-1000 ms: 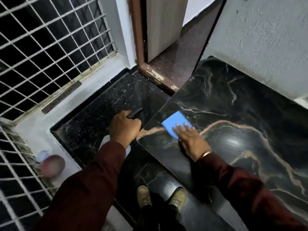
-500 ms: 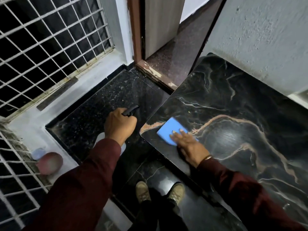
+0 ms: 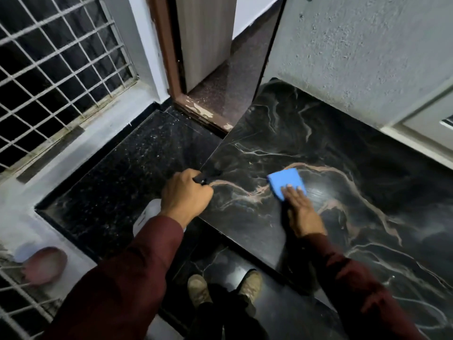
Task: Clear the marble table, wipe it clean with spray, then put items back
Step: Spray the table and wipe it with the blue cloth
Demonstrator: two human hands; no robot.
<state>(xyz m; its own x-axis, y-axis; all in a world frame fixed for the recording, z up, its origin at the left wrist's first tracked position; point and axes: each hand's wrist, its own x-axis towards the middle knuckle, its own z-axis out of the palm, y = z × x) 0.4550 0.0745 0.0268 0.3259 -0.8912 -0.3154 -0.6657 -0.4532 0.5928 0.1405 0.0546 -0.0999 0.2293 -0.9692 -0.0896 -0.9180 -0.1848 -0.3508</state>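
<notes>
Where the polished black marble table (image 3: 331, 143) carries its tan and white veins, my blue cloth (image 3: 285, 181) lies flat, a soft folded rectangle near the table's front-left part. My right hand (image 3: 300, 212) is spread open, palm down, fingertips pressing the cloth's near edge, maroon sleeve trailing back. My left hand (image 3: 185, 196) is closed in a fist round the black trigger head of the white spray bottle (image 3: 147, 217), whose smooth body hangs below the wrist, beside the table's corner. Left of it sits a speckled black granite ledge (image 3: 117, 182); beyond, a white metal grille (image 3: 56, 69) and rough plastered wall (image 3: 367, 57). Since half a second ago the cloth and right hand have slid rightward, away from the corner, and the left hand has come closer to the table edge.
</notes>
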